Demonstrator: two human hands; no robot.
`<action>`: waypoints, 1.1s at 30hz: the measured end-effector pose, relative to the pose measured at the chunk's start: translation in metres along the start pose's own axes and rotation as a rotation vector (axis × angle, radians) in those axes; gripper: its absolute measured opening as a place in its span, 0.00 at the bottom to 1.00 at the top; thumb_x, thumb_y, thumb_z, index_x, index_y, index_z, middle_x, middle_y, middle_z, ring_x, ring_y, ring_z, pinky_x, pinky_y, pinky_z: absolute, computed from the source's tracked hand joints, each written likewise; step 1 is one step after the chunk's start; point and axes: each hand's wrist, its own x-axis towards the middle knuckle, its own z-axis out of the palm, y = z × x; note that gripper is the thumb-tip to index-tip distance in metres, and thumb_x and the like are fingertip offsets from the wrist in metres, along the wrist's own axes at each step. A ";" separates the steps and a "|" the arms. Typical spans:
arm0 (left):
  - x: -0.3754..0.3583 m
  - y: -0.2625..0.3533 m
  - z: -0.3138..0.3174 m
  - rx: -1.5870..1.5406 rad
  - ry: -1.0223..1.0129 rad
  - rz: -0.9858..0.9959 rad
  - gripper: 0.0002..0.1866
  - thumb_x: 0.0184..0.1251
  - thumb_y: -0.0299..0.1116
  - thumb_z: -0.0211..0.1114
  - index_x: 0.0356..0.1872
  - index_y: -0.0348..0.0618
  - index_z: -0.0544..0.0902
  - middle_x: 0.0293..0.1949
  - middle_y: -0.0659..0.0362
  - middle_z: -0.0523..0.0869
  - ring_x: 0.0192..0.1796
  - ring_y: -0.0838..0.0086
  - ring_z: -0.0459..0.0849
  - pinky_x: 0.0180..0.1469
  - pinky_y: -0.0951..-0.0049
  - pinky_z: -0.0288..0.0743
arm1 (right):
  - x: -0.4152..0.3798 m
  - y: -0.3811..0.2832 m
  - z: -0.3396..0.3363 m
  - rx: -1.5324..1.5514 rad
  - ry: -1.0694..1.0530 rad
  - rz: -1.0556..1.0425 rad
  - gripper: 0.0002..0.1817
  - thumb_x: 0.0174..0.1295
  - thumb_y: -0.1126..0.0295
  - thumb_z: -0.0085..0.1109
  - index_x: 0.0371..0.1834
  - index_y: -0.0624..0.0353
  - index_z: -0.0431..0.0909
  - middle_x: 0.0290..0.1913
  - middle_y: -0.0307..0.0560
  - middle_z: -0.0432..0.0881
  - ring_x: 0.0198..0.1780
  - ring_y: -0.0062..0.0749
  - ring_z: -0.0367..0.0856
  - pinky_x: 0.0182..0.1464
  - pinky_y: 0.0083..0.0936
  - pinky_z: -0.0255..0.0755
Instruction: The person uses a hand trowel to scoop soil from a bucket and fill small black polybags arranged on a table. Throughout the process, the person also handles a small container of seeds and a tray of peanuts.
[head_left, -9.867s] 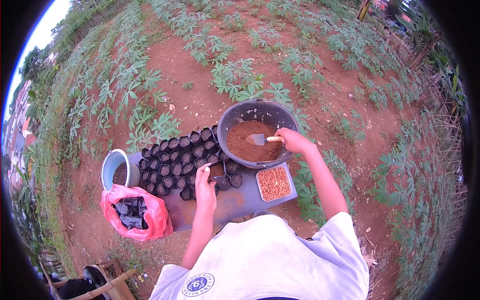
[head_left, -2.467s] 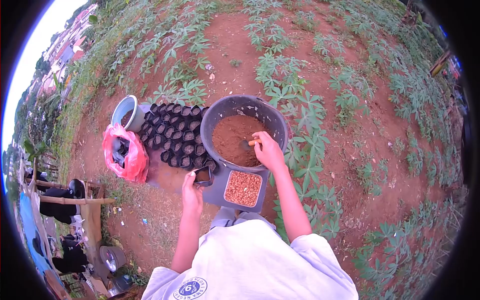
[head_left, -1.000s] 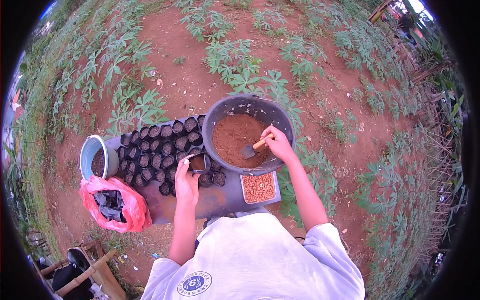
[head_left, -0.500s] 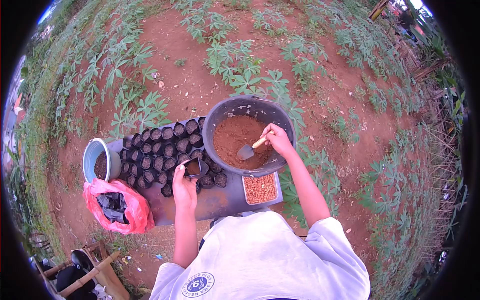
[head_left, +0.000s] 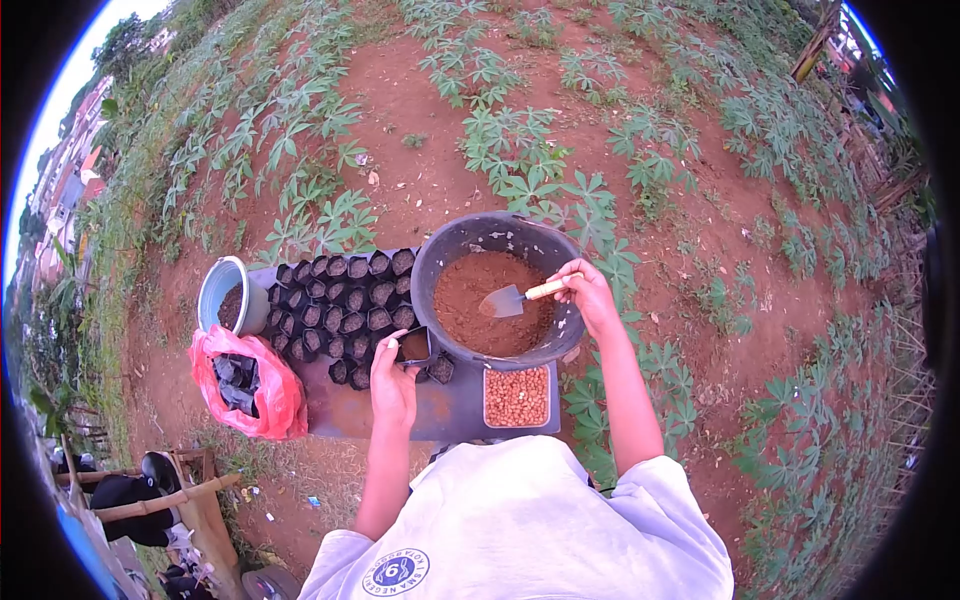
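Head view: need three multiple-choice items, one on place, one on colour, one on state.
1. Where is the tray of seeds?
A. right below the soil tub
B. inside the red bag
C. on the grass

2. What colour is the plastic bag?
A. blue
B. red
C. white

3. How is the trowel?
A. lying on the board
B. stuck in the bucket
C. held over the soil

Answers: 1 A, it sits beside the soil tub rim on the board. 2 B, plainly red. 3 C, right hand grips its handle; left hand holds a small pot.
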 end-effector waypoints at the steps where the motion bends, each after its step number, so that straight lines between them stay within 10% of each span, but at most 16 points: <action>1: -0.004 -0.003 0.006 0.028 -0.018 0.001 0.15 0.77 0.40 0.56 0.55 0.42 0.78 0.51 0.58 0.82 0.55 0.71 0.80 0.60 0.64 0.73 | -0.006 -0.007 -0.004 0.039 -0.032 -0.028 0.05 0.68 0.75 0.51 0.44 0.59 0.74 0.43 0.49 0.86 0.36 0.25 0.82 0.43 0.22 0.76; 33: -0.074 -0.081 0.103 0.139 -0.030 -0.051 0.13 0.80 0.36 0.50 0.55 0.41 0.75 0.52 0.55 0.81 0.55 0.70 0.80 0.60 0.62 0.75 | -0.116 -0.088 0.001 -0.433 -0.313 -0.286 0.11 0.69 0.77 0.57 0.53 0.63 0.75 0.48 0.46 0.85 0.46 0.27 0.86 0.50 0.28 0.79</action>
